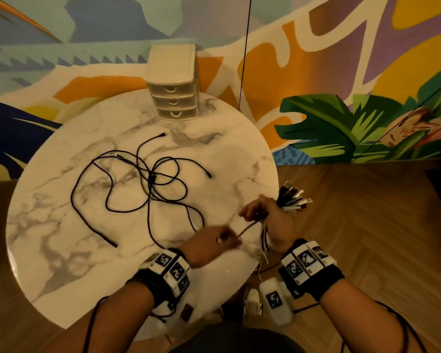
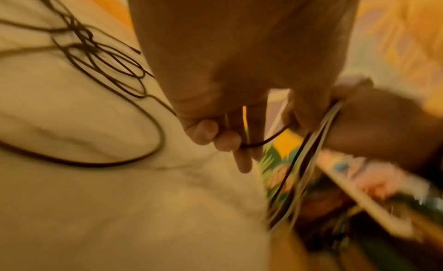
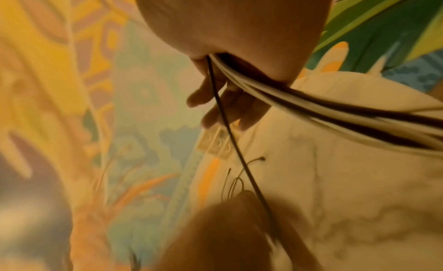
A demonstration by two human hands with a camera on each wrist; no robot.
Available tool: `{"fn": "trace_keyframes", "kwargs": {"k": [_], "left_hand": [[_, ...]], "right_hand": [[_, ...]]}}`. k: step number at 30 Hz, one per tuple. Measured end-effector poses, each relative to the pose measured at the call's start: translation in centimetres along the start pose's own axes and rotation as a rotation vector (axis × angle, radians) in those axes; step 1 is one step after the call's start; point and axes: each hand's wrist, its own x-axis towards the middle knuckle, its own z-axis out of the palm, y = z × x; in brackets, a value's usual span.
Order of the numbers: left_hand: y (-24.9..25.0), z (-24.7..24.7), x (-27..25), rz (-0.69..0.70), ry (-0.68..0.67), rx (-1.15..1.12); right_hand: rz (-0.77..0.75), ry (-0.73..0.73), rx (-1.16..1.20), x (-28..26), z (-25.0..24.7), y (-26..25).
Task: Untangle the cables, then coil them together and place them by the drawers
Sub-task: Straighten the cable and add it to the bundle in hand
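- Black cable [image 1: 148, 182] lay tangled on the marble bench [image 1: 61, 238], near the drawers [image 1: 175, 98].
- Left hand [image 1: 209, 244] pinched one black strand.
- Right hand [image 1: 270, 222] gripped a bundle of cables [image 1: 292, 200].

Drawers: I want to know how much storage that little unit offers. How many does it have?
3, stacked in the unit at the table's far edge: top, middle, bottom. All look closed; none seems hidden.
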Motion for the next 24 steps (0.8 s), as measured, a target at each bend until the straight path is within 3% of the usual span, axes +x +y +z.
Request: {"fn": "trace_keyframes", "kwargs": {"k": [1, 3, 6, 9, 12, 14, 17, 20, 24], "left_hand": [[-1.7, 0.4, -0.6, -0.025, -0.093, 0.183], [-5.2, 0.2, -1.8, -0.079, -0.109, 0.373], [-9.3, -2.4, -3.0, -0.121, 0.130, 0.356], [-8.3, -6.8, -3.4, -0.212, 0.428, 0.468], [-2.2, -9.4, -2.6, -0.225, 0.591, 0.764], [2.7, -9.0, -1.9, -0.227, 0.568, 0.917], [7.8, -5.9, -1.4, -0.157, 0.461, 1.025], [9.6, -2.7, -1.2, -0.064, 0.381, 0.954], [6.6, -1.4, -1.2, -0.022, 0.374, 0.815]], "right_hand": [[0.036, 0.015, 0.105, 0.2, -0.3, -0.4], [0.106, 0.028, 0.234, 0.5, -1.1, -1.4], [0.104, 0.093, 0.305, 1.5, -2.5, -2.5], [-0.019, 0.240, 0.289, 2.5, -3.0, -2.9], [-0.188, 0.225, -0.129, 2.1, -2.6, -3.4], [-0.164, 0.064, -0.410, 0.7, -1.1, -3.7], [-0.079, -0.239, -0.510, -1.3, 1.5, -3.3], [-0.007, -0.203, -0.432, -1.4, 1.9, -3.0], [-0.056, -0.141, -0.307, 0.4, 0.1, -2.6]]}}
